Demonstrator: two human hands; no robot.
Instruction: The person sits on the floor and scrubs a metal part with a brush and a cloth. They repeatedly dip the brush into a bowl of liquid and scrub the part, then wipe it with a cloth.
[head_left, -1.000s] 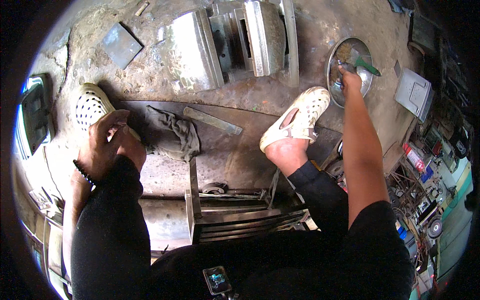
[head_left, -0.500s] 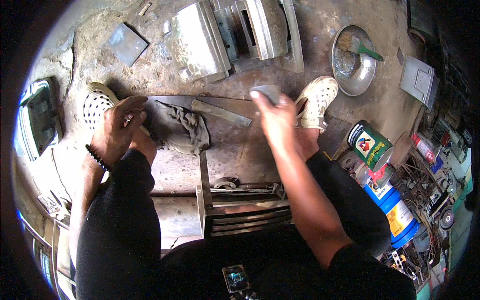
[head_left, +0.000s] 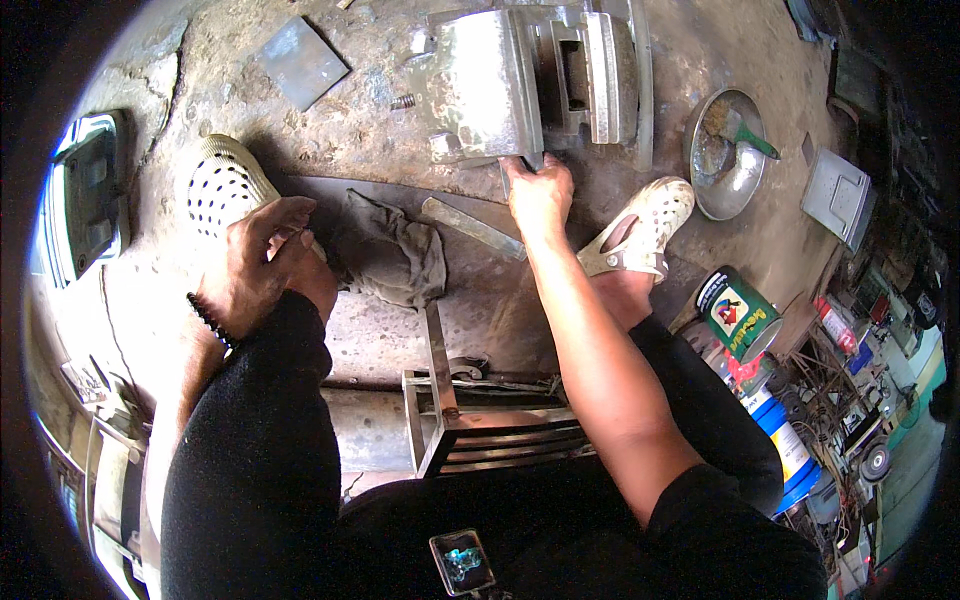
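- Right hand (head_left: 540, 195): extended forward, fingers closed on the lower edge of the grey metal assembly (head_left: 525, 80), which lies on the concrete floor (head_left: 350, 130).
- Left hand (head_left: 262, 255): resting on the left knee, fingers curled; whether it holds anything cannot be told. A dark bead bracelet (head_left: 210, 320) sits at its wrist.
- Metal assembly: a blocky part with upright plates, lying at the far side of the floor, just beyond the right hand.
- Flat metal bar (head_left: 472, 228): lying just short of the assembly, left of the right hand.
- Grey rag (head_left: 395, 255): crumpled, nearer than the assembly, between the two hands, beside the bar.
- Perforated white clogs: one (head_left: 225, 185) to the left of the assembly, one (head_left: 645, 225) to its near right.
- Round metal bowl (head_left: 725, 150) holding a green-handled brush: right of the assembly.
- Flat metal plate (head_left: 302, 60): left of the assembly.
- Paint tin (head_left: 738, 312): near right of the assembly, beyond the right clog.
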